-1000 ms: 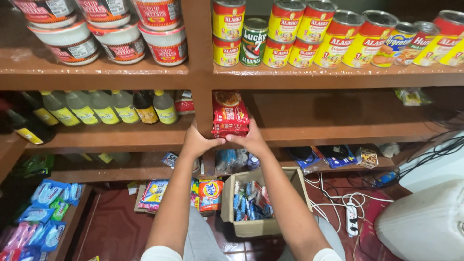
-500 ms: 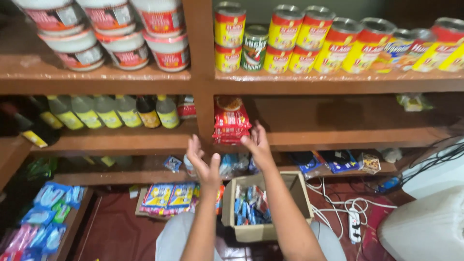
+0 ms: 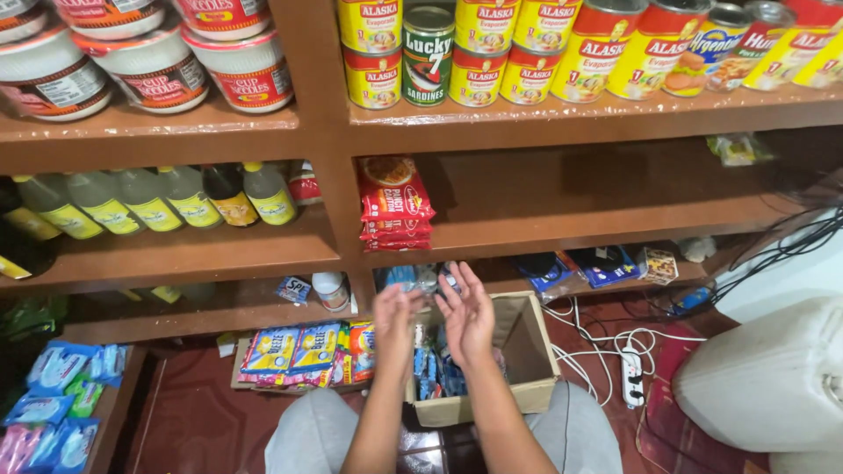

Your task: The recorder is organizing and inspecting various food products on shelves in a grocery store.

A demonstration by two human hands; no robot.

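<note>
Hovering over a cardboard box on the floor, the left hand and the right hand are both empty, fingers spread loosely and palms turned toward each other, gripping nothing. The box sits at about six o'clock from the hands, between the person's knees, and holds a jumble of small blue sachets bunched against its left side; the right half of the box is bare. At twelve o'clock from the hands, a short stack of red snack packets already lies on the middle wooden shelf, hard against the upright post, so that part of the stocking looks done, while the sachets in the box look untouched. The long stretch of shelf to the right of the red stack is open. At nine o'clock from the box, a strip of yellow and blue packets lies flat on the floor. Bottles with yellow caps line the shelf at ten o'clock, noodle cups sit above them, and tins fill the top shelf at twelve to one o'clock. At three o'clock, a white power strip and loose cables trail across the floor close beside the box, with a large white container further right crowding that side.
</note>
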